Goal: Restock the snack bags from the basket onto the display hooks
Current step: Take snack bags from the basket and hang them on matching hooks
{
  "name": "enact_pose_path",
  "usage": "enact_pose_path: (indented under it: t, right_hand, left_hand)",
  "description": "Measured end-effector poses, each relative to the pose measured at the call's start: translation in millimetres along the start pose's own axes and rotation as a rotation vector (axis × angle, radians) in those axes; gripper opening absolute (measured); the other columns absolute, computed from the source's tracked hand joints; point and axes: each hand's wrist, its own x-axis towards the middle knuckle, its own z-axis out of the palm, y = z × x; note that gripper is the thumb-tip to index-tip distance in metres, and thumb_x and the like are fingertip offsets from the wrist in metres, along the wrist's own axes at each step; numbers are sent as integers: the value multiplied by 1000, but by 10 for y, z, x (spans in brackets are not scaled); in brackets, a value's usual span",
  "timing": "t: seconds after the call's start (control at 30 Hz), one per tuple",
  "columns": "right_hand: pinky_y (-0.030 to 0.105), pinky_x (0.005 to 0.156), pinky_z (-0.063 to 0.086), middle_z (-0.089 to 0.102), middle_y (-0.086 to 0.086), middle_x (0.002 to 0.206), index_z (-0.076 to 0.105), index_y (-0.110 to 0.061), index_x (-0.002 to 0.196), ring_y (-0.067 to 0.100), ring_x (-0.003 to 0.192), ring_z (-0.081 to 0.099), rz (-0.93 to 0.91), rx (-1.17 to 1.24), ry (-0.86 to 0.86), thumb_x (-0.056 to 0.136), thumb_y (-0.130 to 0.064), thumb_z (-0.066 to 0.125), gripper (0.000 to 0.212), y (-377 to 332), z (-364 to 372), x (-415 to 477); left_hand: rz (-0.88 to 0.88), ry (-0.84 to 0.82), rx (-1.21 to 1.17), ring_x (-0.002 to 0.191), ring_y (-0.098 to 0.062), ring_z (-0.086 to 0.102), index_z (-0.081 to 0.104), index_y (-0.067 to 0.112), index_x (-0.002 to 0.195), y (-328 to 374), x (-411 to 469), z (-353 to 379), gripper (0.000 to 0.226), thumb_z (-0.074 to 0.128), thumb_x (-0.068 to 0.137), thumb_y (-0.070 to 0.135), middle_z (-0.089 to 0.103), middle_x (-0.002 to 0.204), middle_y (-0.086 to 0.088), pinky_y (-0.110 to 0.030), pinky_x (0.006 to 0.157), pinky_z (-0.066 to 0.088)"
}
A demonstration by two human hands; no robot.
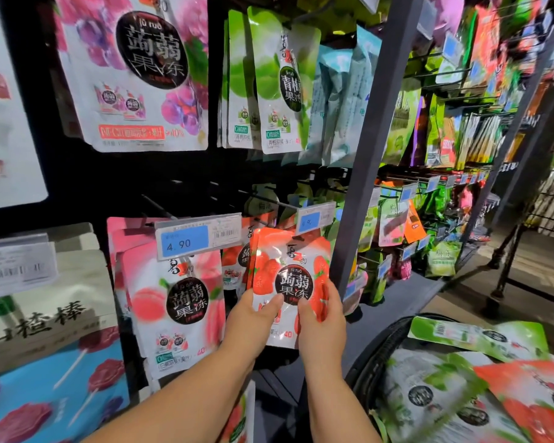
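Hands (253, 318) (321, 314) on strawberry bag (291, 266), glossy red — black roundel

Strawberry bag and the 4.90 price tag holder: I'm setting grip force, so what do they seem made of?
Strawberry bag: glossy plastic film, probably laminated, judging by bright glare streaks across its print. Price tag holder: clear, stiff-looking plastic strip, its edges catching light, over what looks like a paper label.

We see our two bare hands, the left hand (253, 321) and the right hand (323, 324), both plump and round with short thumbs. Behind them our left forearm (179, 398) and right forearm (336, 401) are bare, smooth and thick.
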Motion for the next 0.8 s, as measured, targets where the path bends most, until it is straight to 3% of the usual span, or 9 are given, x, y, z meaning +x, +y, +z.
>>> enact_pose_path:
  t: [0.1, 0.17, 0.27, 0.33, 0.43, 0.53, 0.63, 0.8]
  right_hand:
    - [17, 71, 36, 47, 0, 125, 45, -39, 144, -11, 82, 47, -1, -117, -9, 99, -25, 55, 48, 3, 34, 6]
    - [12, 70, 36, 43, -2, 125, 48, -39, 142, -6, 89, 50, -2, -189, -12, 100, -25, 53, 45, 15, 68, 36]
    - [28, 97, 41, 36, -6, 144, 53, -40, 139, 13, 127, 45, -25, -275, -8, 99, -32, 55, 41, 35, 129, 101]
    - [38, 109, 38, 28, -8, 155, 50, -40, 141, 17, 138, 35, -21, -298, -49, 97, -40, 55, 45, 28, 172, 133]
    - [40, 115, 33, 18, -8, 161, 37, -41, 149, 18, 146, 26, -32, -282, -115, 95, -49, 56, 58, 29, 226, 170]
    - [42, 118, 26, 12, -7, 164, 27, -43, 153, 18, 149, 18, -31, -302, -153, 95, -51, 54, 64, 55, 277, 225]
    - [44, 119, 22, 6, -8, 166, 20, -46, 153, 18, 151, 14, -25, -346, -190, 97, -53, 50, 64, 86, 313, 296]
    - [44, 120, 21, 0, -7, 166, 13, -45, 155, 18, 152, 9, -16, -378, -266, 99, -52, 46, 65, 106, 405, 418]
  left_hand:
    - [-5, 16, 42, 85, -9, 64, 64, 23, 105, 3, 29, 1, 15, 64, 93, 32, 69, 93, 7, -19, 64, 43]
    - [-9, 34, 67, 87, -8, 64, 64, 26, 106, -7, 50, 2, 14, 64, 93, 31, 69, 94, 10, -17, 64, 42]
    - [-15, 36, 80, 91, -11, 66, 65, 24, 107, -48, 81, 6, 16, 65, 93, 30, 71, 95, 10, -21, 68, 45]
    - [-19, 35, 72, 93, -13, 66, 66, 22, 110, -61, 88, 10, 20, 63, 94, 33, 71, 97, 7, -25, 72, 46]
    - [-36, 61, 122, 97, -17, 62, 60, 24, 106, -41, 105, 22, 20, 54, 98, 42, 66, 98, 6, -28, 79, 43]
    - [3, 92, 161, 83, -13, 58, 57, 27, 92, -6, 140, 23, 19, 49, 100, 41, 60, 84, 10, -24, 65, 38]
    - [18, 106, 167, 80, -14, 56, 62, 17, 96, 0, 220, 23, 26, 49, 101, 39, 63, 86, 1, -26, 64, 37]
    - [-29, 145, 145, 95, -23, 59, 65, 13, 104, -47, 377, 37, 28, 49, 101, 35, 67, 98, -5, -28, 76, 37]
